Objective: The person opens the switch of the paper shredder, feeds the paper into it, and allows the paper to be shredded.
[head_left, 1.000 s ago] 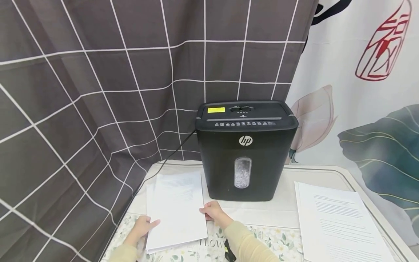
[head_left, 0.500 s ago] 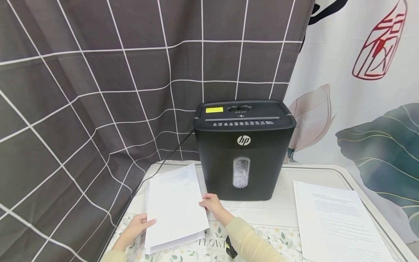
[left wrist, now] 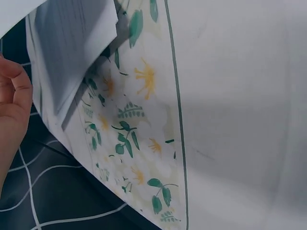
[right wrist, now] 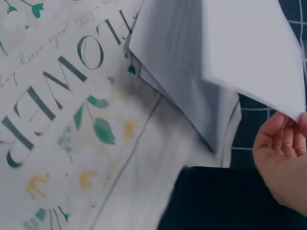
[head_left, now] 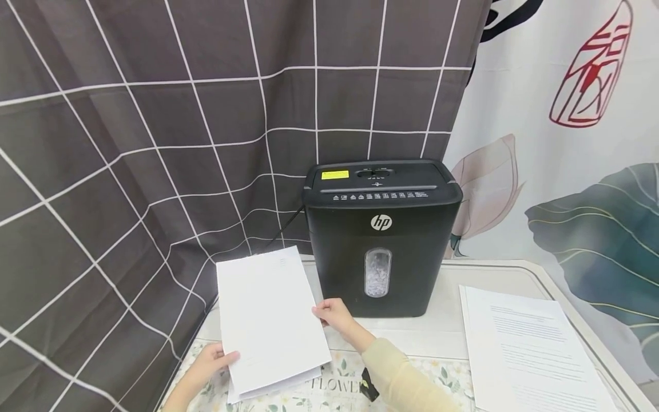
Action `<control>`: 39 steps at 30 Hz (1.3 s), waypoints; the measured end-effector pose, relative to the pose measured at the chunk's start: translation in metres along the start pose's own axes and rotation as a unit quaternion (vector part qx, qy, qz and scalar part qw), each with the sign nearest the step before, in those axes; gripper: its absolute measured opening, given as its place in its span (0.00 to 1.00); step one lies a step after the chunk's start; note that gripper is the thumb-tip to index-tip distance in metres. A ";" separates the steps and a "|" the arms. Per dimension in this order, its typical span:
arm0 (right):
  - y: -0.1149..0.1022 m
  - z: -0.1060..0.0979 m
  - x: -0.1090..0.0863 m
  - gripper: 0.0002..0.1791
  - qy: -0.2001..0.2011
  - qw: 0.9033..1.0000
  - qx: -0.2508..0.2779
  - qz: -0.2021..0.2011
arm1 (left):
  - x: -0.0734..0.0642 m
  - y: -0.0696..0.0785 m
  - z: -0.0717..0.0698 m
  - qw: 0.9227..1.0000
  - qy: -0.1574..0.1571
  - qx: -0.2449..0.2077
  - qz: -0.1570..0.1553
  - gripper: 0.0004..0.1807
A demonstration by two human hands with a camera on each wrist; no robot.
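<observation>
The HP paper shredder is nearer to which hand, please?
The right hand, just in front of the HP paper shredder; the left hand is farther, across the held paper.

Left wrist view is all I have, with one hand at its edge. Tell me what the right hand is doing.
Observer: The right hand pinches the right edge of the raised paper.
Operator: Name the machine nearest that hand, if there is one.
Observer: A black HP shredder stands just beyond it.
Operator: Now check for paper on the shredder's other side.
Observer: Printed pages lie on the table to the right of the shredder.
</observation>
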State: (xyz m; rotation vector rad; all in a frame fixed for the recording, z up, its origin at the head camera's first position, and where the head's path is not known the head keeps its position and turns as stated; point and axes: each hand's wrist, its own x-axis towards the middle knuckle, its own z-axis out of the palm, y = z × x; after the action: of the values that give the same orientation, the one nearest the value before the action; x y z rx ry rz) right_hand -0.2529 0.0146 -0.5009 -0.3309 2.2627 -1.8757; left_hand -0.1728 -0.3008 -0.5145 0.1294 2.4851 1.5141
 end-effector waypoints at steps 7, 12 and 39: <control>-0.026 -0.011 -0.003 0.10 -0.031 0.994 -0.024 -0.102 | -0.007 0.030 0.006 0.989 0.146 0.020 -0.021 0.17; -0.039 -0.015 -0.007 0.09 -0.059 0.988 -0.045 -0.135 | -0.014 0.043 0.004 0.975 0.218 0.033 0.006 0.15; -0.144 -0.057 -0.042 0.05 0.056 0.940 -0.168 -0.291 | -0.042 0.149 -0.021 0.934 0.304 0.077 0.173 0.12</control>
State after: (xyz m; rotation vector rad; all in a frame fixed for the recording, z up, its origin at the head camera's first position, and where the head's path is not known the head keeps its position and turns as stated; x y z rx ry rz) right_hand -0.2211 0.0549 -0.3493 -1.0747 2.7877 -1.7468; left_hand -0.1437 -0.2575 -0.3670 0.1496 3.2162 1.6876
